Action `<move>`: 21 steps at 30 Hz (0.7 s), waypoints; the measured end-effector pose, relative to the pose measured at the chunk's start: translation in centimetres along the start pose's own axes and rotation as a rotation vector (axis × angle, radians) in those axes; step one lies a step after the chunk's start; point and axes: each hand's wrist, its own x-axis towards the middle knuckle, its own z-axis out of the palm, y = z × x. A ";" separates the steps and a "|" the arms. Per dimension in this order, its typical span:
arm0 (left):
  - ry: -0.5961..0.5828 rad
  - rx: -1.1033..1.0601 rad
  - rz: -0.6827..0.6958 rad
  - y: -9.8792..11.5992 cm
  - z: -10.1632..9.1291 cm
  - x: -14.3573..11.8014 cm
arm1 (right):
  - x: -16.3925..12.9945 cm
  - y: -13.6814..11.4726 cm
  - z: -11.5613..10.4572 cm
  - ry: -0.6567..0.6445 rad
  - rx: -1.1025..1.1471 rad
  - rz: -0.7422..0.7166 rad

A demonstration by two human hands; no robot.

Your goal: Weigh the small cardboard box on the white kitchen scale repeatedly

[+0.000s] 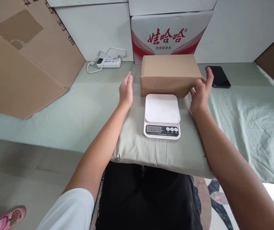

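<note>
Head view looks down on a table draped in a pale green cloth [247, 127], wrinkled toward the right. Large flattened cardboard sheets [24, 60] lean at the far left, and white cartons [96, 28] line the back wall, one of them a water case with red lettering [170, 35].

A closed brown cardboard box [170, 75] sits on the cloth at centre, just in front of that case. The right hand [201, 92] is at the box's right end, fingers spread and upright, fingertips touching or nearly touching its corner. The left hand [126, 90] hovers off the box's left end with a clear gap, fingers straight and held together, holding nothing.

Just in front of the box, between the two forearms, lies a white digital kitchen scale [162, 115], its platform bare and its display facing the person. A black phone [218, 76] lies flat to the right of the box, near the right hand. A white power strip with coiled cord [108, 61] rests at the back left. A pink slipper [7, 218] shows on the floor, bottom left.
</note>
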 end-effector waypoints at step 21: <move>-0.244 -0.120 -0.025 0.5 2.6 -1.4 | -1.4 -1.6 1.3 -0.081 0.000 -0.109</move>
